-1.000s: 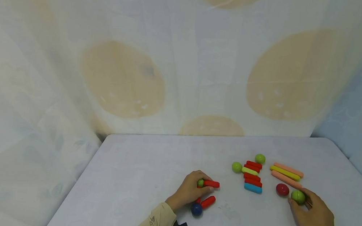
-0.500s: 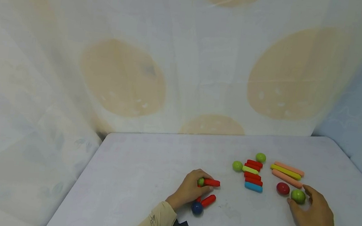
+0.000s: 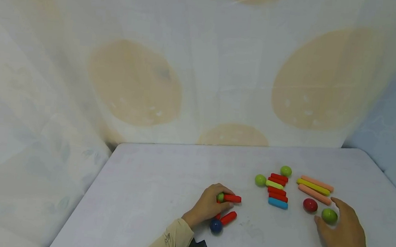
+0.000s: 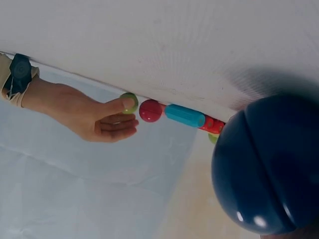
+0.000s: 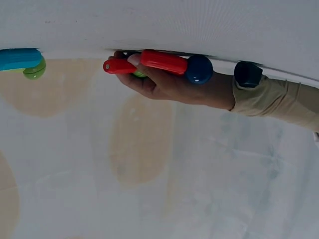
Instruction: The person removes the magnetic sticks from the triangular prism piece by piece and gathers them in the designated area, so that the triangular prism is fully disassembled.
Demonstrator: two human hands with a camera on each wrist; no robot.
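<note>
My left hand (image 3: 223, 199) grips a small green ball (image 3: 220, 197) with a red stick (image 3: 232, 198) joined to it. Just below lie a second red stick (image 3: 228, 218) and a dark blue ball (image 3: 215, 226), which fills the left wrist view (image 4: 269, 164). My right hand (image 3: 325, 209) rests on the table with its fingers loosely spread around a green ball (image 3: 329, 215). The thumb tip (image 4: 123, 103) touches that ball, and the index finger arches over its far side. A red ball (image 3: 310, 205) sits just left of it.
Between the hands lie a row of red sticks (image 3: 278, 185), a yellow-green stick (image 3: 273, 184), a blue stick (image 3: 277, 203) and two green balls (image 3: 260, 180) (image 3: 285, 171). Pink and yellow long sticks (image 3: 315, 187) lie behind the right hand. A patterned cloth backs the table (image 3: 163, 184).
My right hand's fingers have loosened and drawn back from the green ball, which now shows whole and sits slightly further right. The left hand has kept its hold and place.
</note>
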